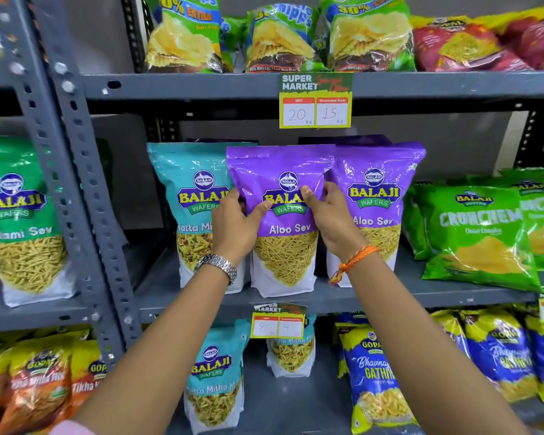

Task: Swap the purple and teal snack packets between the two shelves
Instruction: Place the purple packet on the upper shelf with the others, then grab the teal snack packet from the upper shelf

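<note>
A purple Aloo Sev packet (281, 246) stands upright at the front of the middle shelf (374, 296). My left hand (236, 226) grips its left side and my right hand (330, 215) grips its right side. A second purple packet (380, 180) stands just to its right, touching it. A teal packet (189, 183) stands to its left on the same shelf. On the lower shelf (296, 412) stand two more teal packets, one (214, 378) at the front and another (291, 356) further back, partly behind a price tag.
Green Crunchem bags (481, 233) lie at the right of the middle shelf, blue Gathiya bags (374, 381) below them. A green Sev packet (19, 215) fills the neighbouring rack beyond the grey upright (85, 189). A price tag (315, 100) hangs from the upper shelf edge.
</note>
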### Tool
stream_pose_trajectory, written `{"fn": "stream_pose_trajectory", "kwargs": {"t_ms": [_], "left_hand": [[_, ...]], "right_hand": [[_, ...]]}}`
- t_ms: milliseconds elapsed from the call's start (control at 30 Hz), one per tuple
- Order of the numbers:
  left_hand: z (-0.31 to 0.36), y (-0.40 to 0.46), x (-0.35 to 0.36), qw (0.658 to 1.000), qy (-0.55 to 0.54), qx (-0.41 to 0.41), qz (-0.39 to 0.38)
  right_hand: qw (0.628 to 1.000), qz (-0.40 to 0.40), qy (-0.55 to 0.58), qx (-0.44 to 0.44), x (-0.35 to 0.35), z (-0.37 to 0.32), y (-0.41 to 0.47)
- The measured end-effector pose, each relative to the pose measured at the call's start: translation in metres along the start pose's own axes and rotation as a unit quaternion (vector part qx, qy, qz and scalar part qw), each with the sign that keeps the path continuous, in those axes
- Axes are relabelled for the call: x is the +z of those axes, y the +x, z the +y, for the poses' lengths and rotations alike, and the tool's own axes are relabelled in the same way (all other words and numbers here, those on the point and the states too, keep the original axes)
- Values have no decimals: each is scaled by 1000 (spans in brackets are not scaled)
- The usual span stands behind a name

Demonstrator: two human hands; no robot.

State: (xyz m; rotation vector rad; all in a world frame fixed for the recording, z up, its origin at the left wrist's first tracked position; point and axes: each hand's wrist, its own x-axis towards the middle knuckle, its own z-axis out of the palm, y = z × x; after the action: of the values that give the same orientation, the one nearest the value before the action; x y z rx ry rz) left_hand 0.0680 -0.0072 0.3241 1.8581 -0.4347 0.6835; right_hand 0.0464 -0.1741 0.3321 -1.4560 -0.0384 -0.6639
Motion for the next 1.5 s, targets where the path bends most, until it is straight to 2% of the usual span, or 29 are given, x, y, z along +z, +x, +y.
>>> {"fn": "stream_pose_trajectory", "kwargs": {"t_ms": [100, 167, 233, 333, 400, 433, 500, 567, 667, 733, 833, 967, 1167, 1300, 1500], "left_hand": [[2, -6, -9, 999, -24, -19, -10], [-1, -15, -21, 998, -35, -49, 8], [-12, -25, -37, 996, -49, -55, 40], [-34, -38, -62, 991, -46, -35, 123], [-48, -45, -74, 982, -47, -30, 178], [-54, -47, -78, 981, -36, -34, 190], [-68, -45, -80, 983, -8, -71, 167], [-78, -37, -81, 986, -14, -136, 100], [-90, -27, -84, 974, -78, -213, -21], [-96, -24, -85, 969, -66, -222, -83], [-106, -23, -84, 972, -63, -195, -118], [-115, -30, -85, 980, -72, -159, -98], [-105, -52, -98, 988, 73, -135, 6], [-93, -69, -101, 982, 142, -108, 66], [-79, -89, -109, 971, 193, -76, 119]], "right_hand": [[990, 31, -133, -15, -2, 5, -5], [969, 47, -241, -39, -4, 4, -14], [951, 63, -299, -51, -7, 6, -25], [941, 117, -305, -95, -7, 4, -51], [938, 149, -264, -165, 6, 5, -75], [942, 139, -233, -199, 18, 7, -88], [957, 67, -188, -210, 45, 15, -109], [960, -17, -209, -187, 71, 33, -117], [941, -102, -286, -152, 97, 60, -118], [934, -107, -311, -141, 108, 68, -119], [939, -84, -310, -127, 116, 69, -121], [944, -72, -300, -120, 118, 66, -118], [931, -103, -332, -109, 114, 66, -104], [917, -168, -353, -81, 110, 61, -97], [933, -177, -297, -98, 104, 46, -99]]}}
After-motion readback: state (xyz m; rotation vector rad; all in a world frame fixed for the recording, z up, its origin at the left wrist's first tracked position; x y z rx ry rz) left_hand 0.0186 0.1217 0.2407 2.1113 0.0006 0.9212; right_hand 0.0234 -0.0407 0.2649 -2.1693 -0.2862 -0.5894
